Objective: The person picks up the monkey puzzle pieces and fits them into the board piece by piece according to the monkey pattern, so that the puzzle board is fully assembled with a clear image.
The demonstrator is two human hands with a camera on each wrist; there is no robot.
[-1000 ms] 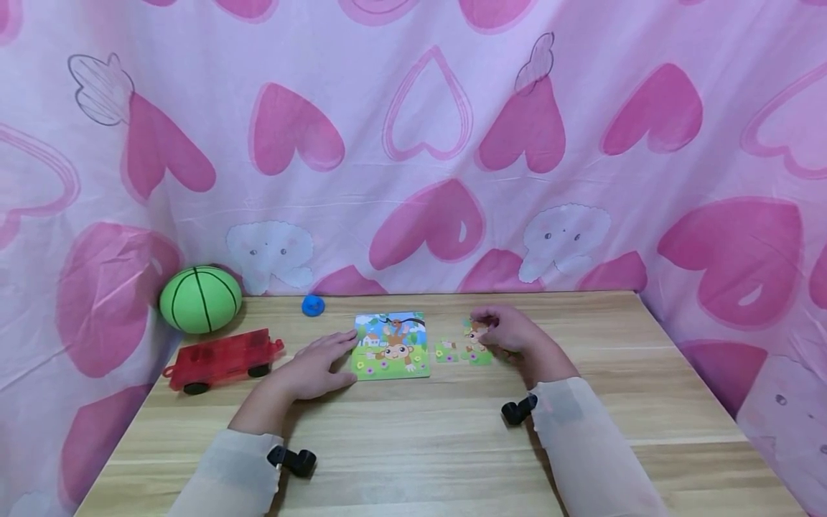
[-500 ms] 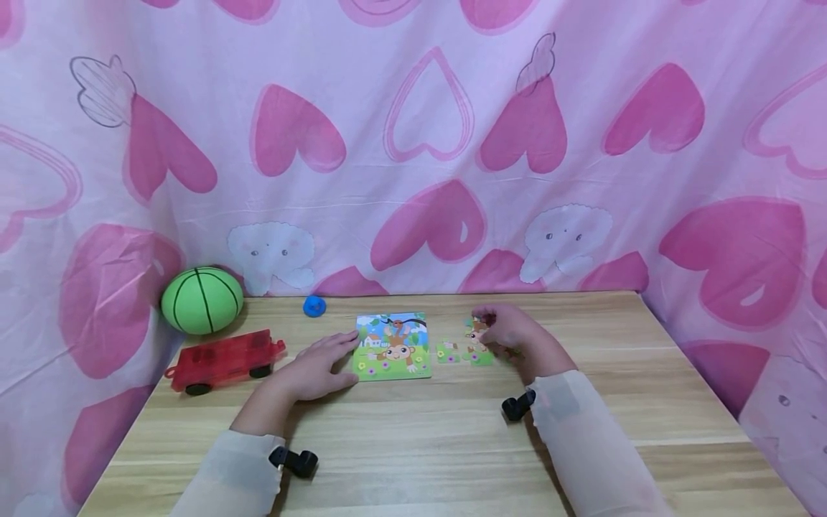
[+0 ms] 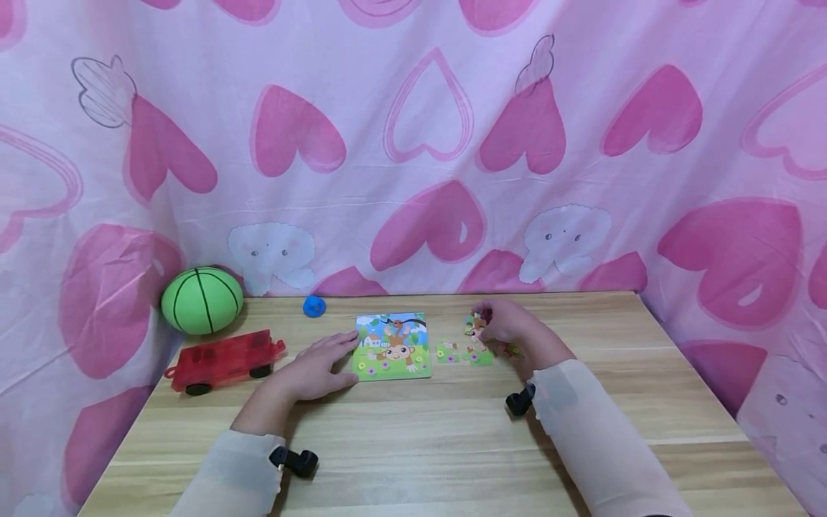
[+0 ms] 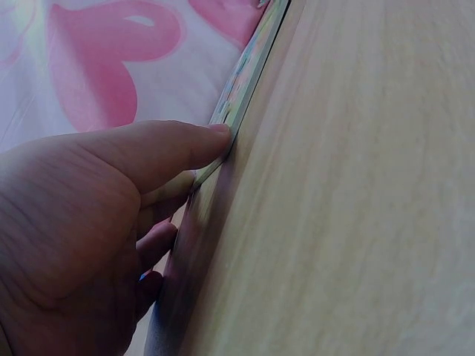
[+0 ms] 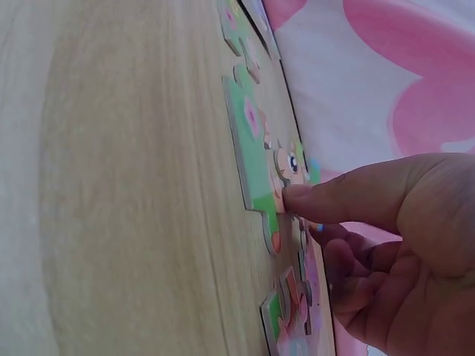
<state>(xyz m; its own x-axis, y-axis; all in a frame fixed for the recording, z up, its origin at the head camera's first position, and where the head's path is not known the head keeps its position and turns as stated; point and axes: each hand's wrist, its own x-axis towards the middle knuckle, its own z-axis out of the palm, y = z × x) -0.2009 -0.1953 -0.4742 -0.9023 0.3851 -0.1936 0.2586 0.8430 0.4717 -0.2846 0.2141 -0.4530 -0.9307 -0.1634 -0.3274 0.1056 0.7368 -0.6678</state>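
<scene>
A monkey jigsaw puzzle board lies flat on the table in the head view. My left hand rests at its left side, fingers mostly extended; in the left wrist view the thumb touches the board's edge near a corner. To the right of the board, my right hand pinches a puzzle piece showing a monkey's eye, thumb on its near edge. It lies against a green flower piece. Another flower piece is just left of that one. More pieces lie partly hidden beneath the right hand.
A red toy wagon and a green ball stand at the table's left. A small blue object sits near the back edge. Behind the wooden table hangs a pink heart-patterned curtain.
My right hand has shifted slightly while staying at the puzzle piece, exposing a little more of the pieces beneath it. My left hand keeps its place beside the board.
</scene>
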